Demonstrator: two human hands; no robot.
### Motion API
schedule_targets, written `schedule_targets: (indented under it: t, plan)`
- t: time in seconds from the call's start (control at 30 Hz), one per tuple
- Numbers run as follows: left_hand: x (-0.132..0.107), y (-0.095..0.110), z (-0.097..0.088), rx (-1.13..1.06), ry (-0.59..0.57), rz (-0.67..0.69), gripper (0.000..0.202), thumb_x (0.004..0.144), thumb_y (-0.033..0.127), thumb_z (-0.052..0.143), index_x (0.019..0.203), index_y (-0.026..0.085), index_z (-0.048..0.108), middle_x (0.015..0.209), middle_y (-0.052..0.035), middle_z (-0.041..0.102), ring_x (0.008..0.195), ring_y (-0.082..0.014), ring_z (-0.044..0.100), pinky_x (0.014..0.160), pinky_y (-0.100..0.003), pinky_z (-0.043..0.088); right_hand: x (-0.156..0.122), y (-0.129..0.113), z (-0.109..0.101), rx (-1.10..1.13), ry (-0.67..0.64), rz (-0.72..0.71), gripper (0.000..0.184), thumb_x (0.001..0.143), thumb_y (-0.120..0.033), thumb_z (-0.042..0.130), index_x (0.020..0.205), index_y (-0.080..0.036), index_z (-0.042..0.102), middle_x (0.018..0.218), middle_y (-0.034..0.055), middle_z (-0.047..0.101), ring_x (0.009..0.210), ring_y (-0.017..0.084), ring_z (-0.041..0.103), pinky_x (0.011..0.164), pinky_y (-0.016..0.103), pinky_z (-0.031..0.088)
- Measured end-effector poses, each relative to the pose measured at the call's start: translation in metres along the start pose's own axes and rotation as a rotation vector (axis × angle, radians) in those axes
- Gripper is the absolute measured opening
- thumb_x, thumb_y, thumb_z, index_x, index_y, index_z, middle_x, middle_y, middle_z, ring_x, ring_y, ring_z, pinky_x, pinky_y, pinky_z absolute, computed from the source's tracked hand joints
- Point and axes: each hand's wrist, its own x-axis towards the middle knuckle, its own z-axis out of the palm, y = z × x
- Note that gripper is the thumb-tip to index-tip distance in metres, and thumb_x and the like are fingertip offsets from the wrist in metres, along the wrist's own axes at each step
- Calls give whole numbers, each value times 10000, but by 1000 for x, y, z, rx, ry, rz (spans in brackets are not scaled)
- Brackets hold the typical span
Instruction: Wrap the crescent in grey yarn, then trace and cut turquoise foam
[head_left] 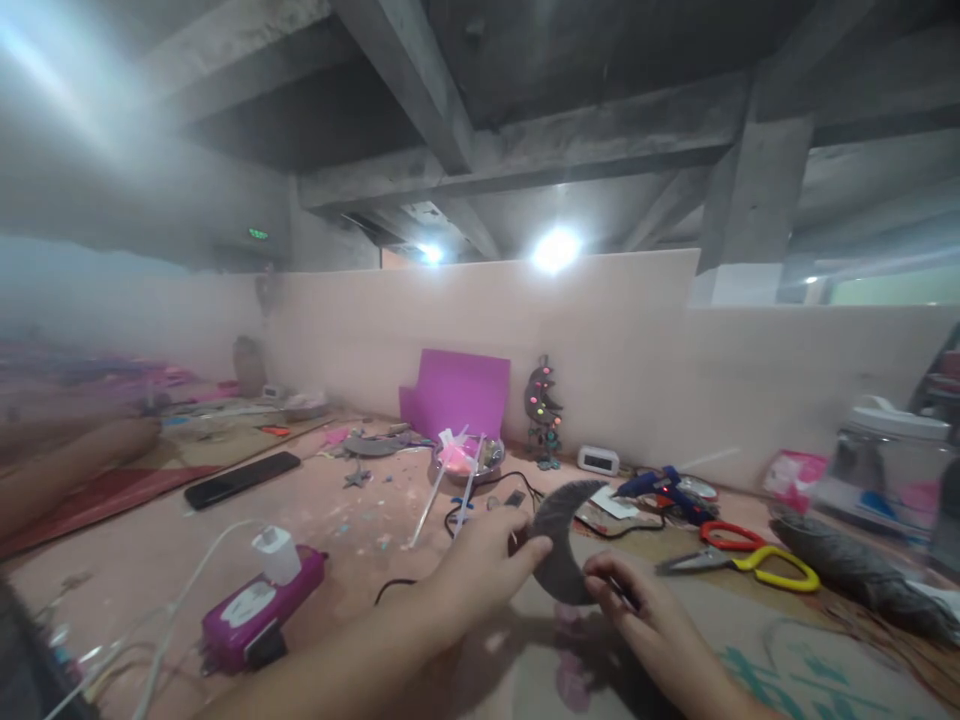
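Observation:
A dark grey crescent moon shape (pixel 559 545) is held up over the near middle of the table. My left hand (pixel 499 550) grips its left, outer edge, with the thumb across the front face. My right hand (pixel 630 595) has its fingertips closed on the lower right tip of the crescent; whether anything else is between those fingers is hidden. Behind it, against the partition, stands a decorated dark moon ornament (pixel 541 410) with small coloured balls. A blue glue gun (pixel 667 490) lies to the right of the crescent.
Scissors (pixel 739 562) with red and yellow handles lie right of my right hand, near a dark yarn bundle (pixel 862 570). A purple power strip (pixel 262 610), a black phone (pixel 241 480) and a bowl (pixel 469 470) with white sticks are leftward. Another person's arm (pixel 75 450) reaches in at far left.

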Motion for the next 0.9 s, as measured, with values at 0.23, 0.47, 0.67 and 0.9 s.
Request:
schedule_targets:
  t: [0.23, 0.47, 0.67, 0.9]
  plan:
    - [2, 4, -18, -196, 99, -20, 391, 1016, 538, 409, 858, 207, 543, 671, 34, 500, 604, -141, 505, 541, -241, 354, 10, 2, -3, 71, 149, 90, 503, 822, -679, 624, 949, -196, 683, 795, 47, 676, 726, 221, 618, 674, 324, 524]
    - [-8, 24, -22, -509, 111, -11, 335, 976, 538, 542, 980, 203, 537, 778, 30, 552, 539, -90, 490, 436, -191, 400, 10, 7, -2, 38, 113, 102, 489, 899, -627, 560, 1008, -165, 676, 911, 75, 705, 843, 233, 637, 769, 336, 503]
    - [-12, 29, -21, -535, 108, 33, 295, 972, 457, 594, 1084, 186, 559, 830, 9, 608, 570, -95, 570, 514, -220, 479, 2, 0, -2, -95, 13, -24, 345, 926, -451, 521, 1052, -167, 673, 1010, 97, 734, 933, 254, 646, 828, 358, 504]
    - [-12, 24, -24, -401, 145, 24, 283, 930, 463, 626, 897, 188, 570, 714, 9, 617, 581, -122, 593, 537, -235, 472, 0, -1, -2, -196, -60, -86, 254, 924, -319, 529, 1062, -169, 680, 966, 97, 739, 857, 240, 646, 775, 341, 494]
